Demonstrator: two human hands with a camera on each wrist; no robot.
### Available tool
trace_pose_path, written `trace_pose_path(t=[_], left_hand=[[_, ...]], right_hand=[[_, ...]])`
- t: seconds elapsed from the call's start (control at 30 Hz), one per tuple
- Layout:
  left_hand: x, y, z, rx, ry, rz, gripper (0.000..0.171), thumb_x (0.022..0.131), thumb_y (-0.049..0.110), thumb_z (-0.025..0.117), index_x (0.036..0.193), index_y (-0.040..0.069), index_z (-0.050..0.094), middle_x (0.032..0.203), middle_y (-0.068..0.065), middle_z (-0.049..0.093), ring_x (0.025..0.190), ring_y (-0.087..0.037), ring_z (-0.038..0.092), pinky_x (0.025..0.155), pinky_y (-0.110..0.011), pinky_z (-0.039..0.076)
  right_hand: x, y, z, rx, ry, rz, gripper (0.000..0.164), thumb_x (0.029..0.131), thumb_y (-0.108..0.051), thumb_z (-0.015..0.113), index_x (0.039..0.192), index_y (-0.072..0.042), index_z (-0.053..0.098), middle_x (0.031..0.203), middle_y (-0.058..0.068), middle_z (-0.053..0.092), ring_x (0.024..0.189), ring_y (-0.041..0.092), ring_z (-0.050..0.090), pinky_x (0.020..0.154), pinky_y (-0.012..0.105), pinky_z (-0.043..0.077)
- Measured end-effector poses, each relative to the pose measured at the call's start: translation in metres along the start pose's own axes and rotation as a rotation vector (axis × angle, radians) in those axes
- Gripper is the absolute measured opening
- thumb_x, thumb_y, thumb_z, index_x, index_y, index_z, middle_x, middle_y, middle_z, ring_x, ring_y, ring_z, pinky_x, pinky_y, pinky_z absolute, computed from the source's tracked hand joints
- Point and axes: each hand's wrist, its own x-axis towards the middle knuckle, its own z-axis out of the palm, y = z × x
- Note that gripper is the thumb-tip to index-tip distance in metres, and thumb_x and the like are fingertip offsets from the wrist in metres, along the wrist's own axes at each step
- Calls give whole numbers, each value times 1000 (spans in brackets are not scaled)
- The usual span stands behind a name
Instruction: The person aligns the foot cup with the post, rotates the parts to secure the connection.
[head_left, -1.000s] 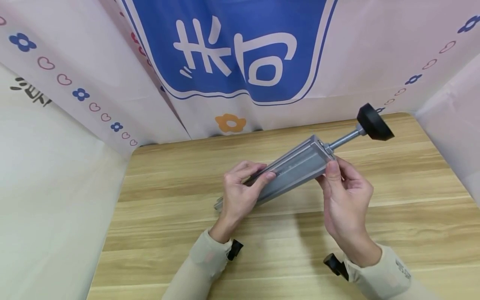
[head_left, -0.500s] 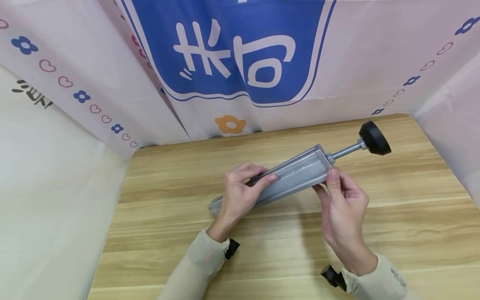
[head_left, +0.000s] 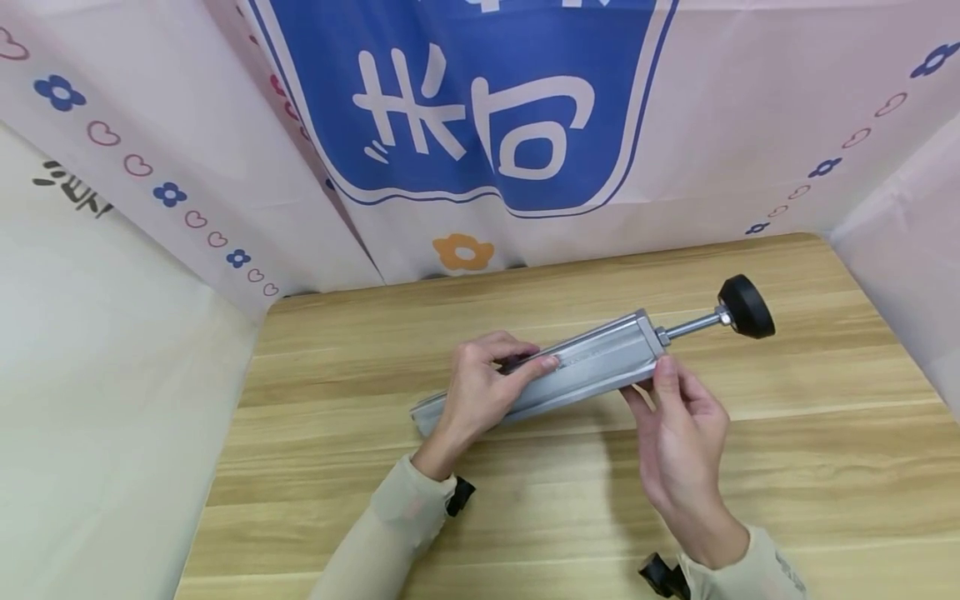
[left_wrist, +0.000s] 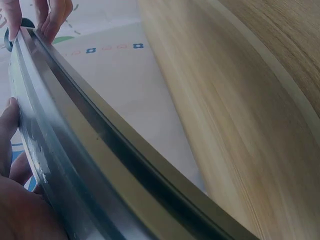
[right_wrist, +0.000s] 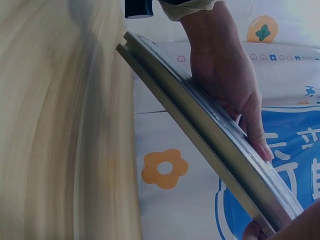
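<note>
A grey aluminium profile bar (head_left: 592,367) with lengthwise slots is held in the air above the table, slanting up to the right. From its right end plate sticks a threaded rod (head_left: 693,325) with nuts, ending in a black round leveling foot (head_left: 746,307). My left hand (head_left: 483,383) grips the bar near its middle, thumb along the top face. With thumb and fingers my right hand (head_left: 686,442) pinches the lower corner of the bar by the end plate. The right wrist view shows the slotted side of the bar (right_wrist: 210,135) and the left hand (right_wrist: 225,70) across it.
Under both hands lies a wood-grain table (head_left: 315,467). A white cloth backdrop (head_left: 720,100) with a blue printed sign stands along the far edge, and pale cloth sides flank the table. Black wrist cameras (head_left: 459,496) sit below the cuffs.
The bar's right end, with the leveling foot, has come down, so the bar lies flatter and its top face shows more. The right hand has moved down with it; both hands keep their hold.
</note>
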Motion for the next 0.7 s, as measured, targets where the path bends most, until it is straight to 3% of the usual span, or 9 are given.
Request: trace_pose_path(t=[0.37, 0.7], left_hand=[[4, -1, -2, 43, -104, -64, 24, 86, 35, 89, 93, 12, 86, 83, 4, 78, 71, -7, 65, 60, -21, 51], [9, -4, -2, 68, -168, -100, 24, 85, 38, 89, 90, 15, 86, 80, 5, 77, 69, -7, 64, 60, -22, 53]], right_hand=[[-5, 3, -7, 37, 51, 124, 30, 102, -21, 68, 118, 3, 69, 129, 12, 70, 102, 20, 73, 102, 36, 62], [-7, 5, -15, 22, 73, 225, 43, 103, -28, 67, 138, -5, 62, 133, 8, 71, 113, 19, 74, 107, 33, 57]])
